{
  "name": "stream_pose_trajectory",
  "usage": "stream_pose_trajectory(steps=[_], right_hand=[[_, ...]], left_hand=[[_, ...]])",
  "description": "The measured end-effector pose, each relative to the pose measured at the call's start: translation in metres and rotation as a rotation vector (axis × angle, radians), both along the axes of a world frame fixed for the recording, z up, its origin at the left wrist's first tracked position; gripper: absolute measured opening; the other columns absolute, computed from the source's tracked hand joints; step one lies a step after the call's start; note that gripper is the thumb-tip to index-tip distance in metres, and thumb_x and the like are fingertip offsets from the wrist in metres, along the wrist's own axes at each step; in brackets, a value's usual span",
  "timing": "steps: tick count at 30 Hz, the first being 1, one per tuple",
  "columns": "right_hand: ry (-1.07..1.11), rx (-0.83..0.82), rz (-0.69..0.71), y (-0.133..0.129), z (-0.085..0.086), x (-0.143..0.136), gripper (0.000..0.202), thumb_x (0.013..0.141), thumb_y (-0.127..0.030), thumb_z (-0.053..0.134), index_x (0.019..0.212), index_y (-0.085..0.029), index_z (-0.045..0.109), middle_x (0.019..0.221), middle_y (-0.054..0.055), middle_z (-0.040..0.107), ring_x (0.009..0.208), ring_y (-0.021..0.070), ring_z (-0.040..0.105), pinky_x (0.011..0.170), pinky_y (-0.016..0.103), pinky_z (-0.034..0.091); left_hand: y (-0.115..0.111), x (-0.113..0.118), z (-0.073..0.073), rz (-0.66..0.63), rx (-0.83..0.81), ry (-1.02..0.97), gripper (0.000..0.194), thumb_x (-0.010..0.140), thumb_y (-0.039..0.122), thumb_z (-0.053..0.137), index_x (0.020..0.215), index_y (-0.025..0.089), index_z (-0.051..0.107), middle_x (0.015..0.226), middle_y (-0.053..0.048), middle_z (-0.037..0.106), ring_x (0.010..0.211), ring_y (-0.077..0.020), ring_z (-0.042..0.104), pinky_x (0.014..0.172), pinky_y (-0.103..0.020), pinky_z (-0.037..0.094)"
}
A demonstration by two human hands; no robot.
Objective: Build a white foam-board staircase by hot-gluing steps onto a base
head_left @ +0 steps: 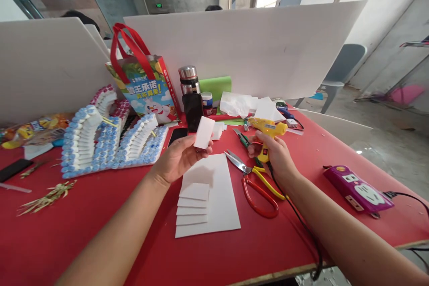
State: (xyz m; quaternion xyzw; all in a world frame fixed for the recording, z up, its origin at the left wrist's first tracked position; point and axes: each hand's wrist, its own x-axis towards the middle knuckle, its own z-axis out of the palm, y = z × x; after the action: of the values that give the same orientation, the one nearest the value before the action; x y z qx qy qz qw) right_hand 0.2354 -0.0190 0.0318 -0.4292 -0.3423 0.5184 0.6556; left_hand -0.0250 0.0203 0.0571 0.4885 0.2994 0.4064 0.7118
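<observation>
My left hand (182,154) grips a small white rectangular foam board piece (204,133), held up above the table with its flat face toward me. In my right hand (276,154) is a yellow hot glue gun (267,130), its nozzle pointing left and its black cord trailing down. Below lies a larger white board (221,192) with several small white strips (192,205) overlapping like steps on it. Scissors (246,170) with one red and one yellow handle rest right of the board, partly under my right hand. Green-handled pliers (241,137) lie just behind them.
Blue-and-white stepped models (90,143) stand left, before a shopping bag (147,85). A steel flask (188,80) and a dark phone (193,111) stand at the back. A purple power strip (358,190) lies right. Tall white panels (241,49) border the red table (140,232).
</observation>
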Motion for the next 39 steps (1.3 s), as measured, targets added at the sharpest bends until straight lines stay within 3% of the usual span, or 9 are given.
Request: stream_pose_trajectory(steps=[3,6,10,14,21,26,31,35,39], right_hand=[[0.028,-0.057,0.118,-0.003,0.030,-0.027,0.029,0.077,-0.041,0.078,0.082,-0.016,0.064,0.069,0.004,0.067,0.049,0.0139,0.058,0.044,0.026,0.044],[0.035,-0.023,0.208,0.003,0.044,-0.049,0.029,0.077,-0.039,0.078,0.086,-0.017,0.062,0.078,0.007,0.072,0.049,0.0146,0.062,0.045,0.027,0.048],[0.063,0.003,0.209,0.011,0.023,-0.059,0.034,0.077,-0.043,0.080,0.091,-0.017,0.063,0.083,0.008,0.074,0.057,0.0153,0.066,0.052,0.028,0.052],[0.015,0.020,0.260,0.006,0.000,-0.058,0.033,0.074,-0.042,0.084,0.078,-0.017,0.062,0.066,0.000,0.064,0.055,0.0097,0.054,0.053,0.025,0.044],[-0.078,0.035,0.359,0.000,-0.007,-0.069,0.040,0.068,-0.040,0.090,0.070,-0.019,0.055,0.061,-0.004,0.055,0.054,0.0082,0.044,0.051,0.025,0.033],[-0.051,0.049,0.282,0.002,-0.007,-0.069,0.044,0.067,-0.043,0.090,0.069,-0.020,0.052,0.058,-0.006,0.048,0.051,0.0076,0.040,0.050,0.025,0.034],[0.200,-0.019,0.004,0.019,-0.010,-0.045,0.044,0.069,-0.042,0.089,0.072,-0.021,0.049,0.060,-0.007,0.044,0.049,0.0064,0.037,0.042,0.022,0.033],[0.242,-0.092,0.014,0.024,-0.009,-0.032,0.039,0.064,-0.029,0.092,0.076,-0.019,0.057,0.066,-0.003,0.055,0.049,0.0055,0.042,0.038,0.019,0.035],[0.164,-0.164,0.216,0.014,-0.005,-0.042,0.037,0.068,-0.041,0.089,0.081,-0.016,0.066,0.072,0.003,0.066,0.056,0.0117,0.060,0.049,0.024,0.053]], left_hand=[[-0.015,-0.009,-0.007,0.064,-0.163,-0.175,0.036,0.087,0.033,0.070,0.116,0.011,0.074,0.107,-0.016,0.074,0.087,-0.0199,0.071,0.077,-0.028,0.059],[-0.018,-0.009,-0.012,0.121,-0.161,-0.176,0.032,0.088,0.029,0.071,0.114,0.010,0.075,0.104,-0.016,0.076,0.088,-0.0209,0.074,0.081,-0.029,0.061],[-0.019,-0.010,-0.019,0.131,-0.125,-0.198,0.020,0.089,0.026,0.072,0.104,0.013,0.077,0.103,-0.012,0.079,0.096,-0.0220,0.076,0.091,-0.029,0.061],[-0.025,-0.010,-0.022,0.084,-0.127,-0.177,0.025,0.089,0.028,0.073,0.110,0.015,0.077,0.104,-0.011,0.079,0.097,-0.0228,0.077,0.089,-0.028,0.062],[-0.034,0.005,-0.017,-0.027,-0.031,-0.083,0.031,0.092,0.029,0.071,0.121,0.021,0.075,0.116,-0.008,0.077,0.095,-0.0215,0.076,0.094,-0.034,0.060],[-0.038,0.003,-0.016,-0.061,0.014,0.010,0.031,0.090,0.033,0.072,0.117,0.019,0.078,0.108,-0.012,0.078,0.093,-0.0248,0.075,0.090,-0.038,0.059],[-0.040,-0.004,-0.014,-0.110,0.023,0.037,0.029,0.089,0.037,0.071,0.107,0.016,0.081,0.103,-0.015,0.077,0.086,-0.0237,0.073,0.083,-0.036,0.059],[-0.036,-0.005,-0.018,-0.018,0.106,0.096,0.027,0.092,0.037,0.067,0.107,0.019,0.081,0.105,-0.013,0.077,0.089,-0.0222,0.070,0.081,-0.034,0.056],[-0.034,-0.006,-0.018,0.148,0.349,0.308,0.024,0.091,0.036,0.069,0.106,0.022,0.081,0.107,-0.010,0.075,0.093,-0.0202,0.065,0.084,-0.031,0.051]])
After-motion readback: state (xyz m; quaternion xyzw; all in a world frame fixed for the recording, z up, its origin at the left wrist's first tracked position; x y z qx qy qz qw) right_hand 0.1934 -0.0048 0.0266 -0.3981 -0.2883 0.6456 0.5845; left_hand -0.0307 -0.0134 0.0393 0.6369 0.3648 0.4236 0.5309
